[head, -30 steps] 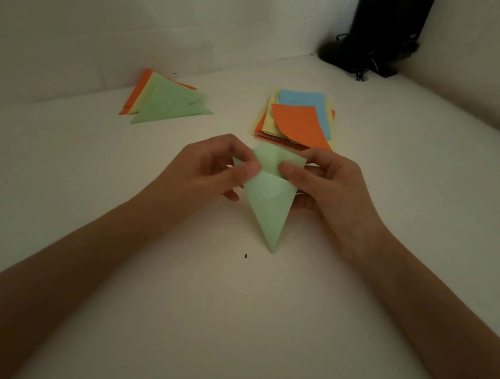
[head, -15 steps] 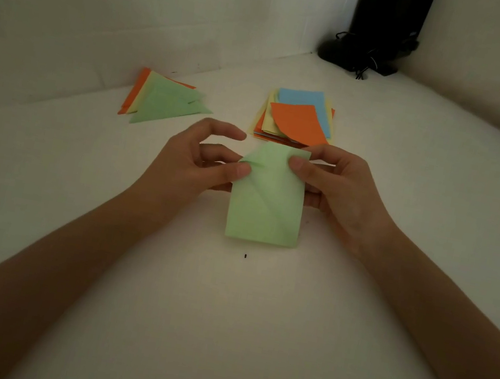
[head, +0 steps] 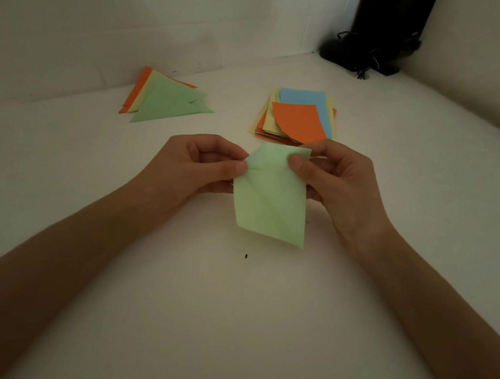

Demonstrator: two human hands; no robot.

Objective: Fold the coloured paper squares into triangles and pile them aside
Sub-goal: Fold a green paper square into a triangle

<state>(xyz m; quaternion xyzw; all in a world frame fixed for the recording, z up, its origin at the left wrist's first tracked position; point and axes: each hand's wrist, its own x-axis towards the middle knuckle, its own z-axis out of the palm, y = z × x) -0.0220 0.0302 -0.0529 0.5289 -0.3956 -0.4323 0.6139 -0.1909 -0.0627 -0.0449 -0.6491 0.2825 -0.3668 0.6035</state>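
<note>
The left grip (head: 203, 164) and the right grip (head: 333, 180) each pinch 1 top corner of the green sheet (head: 270, 199), held above the desk (head: 219, 317) centre. If the corners meet unevenly, the triangle can come out skewed. The pile (head: 167, 101) lies at 10 o'clock, the stack (head: 298, 117) at 12. No writing is readable.

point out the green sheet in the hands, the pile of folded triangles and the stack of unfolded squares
green sheet (head: 269, 203): head view, middle of the sheet.
pile of folded triangles (head: 167, 101): head view, top green triangle.
stack of unfolded squares (head: 297, 119): head view, top orange square.
</note>
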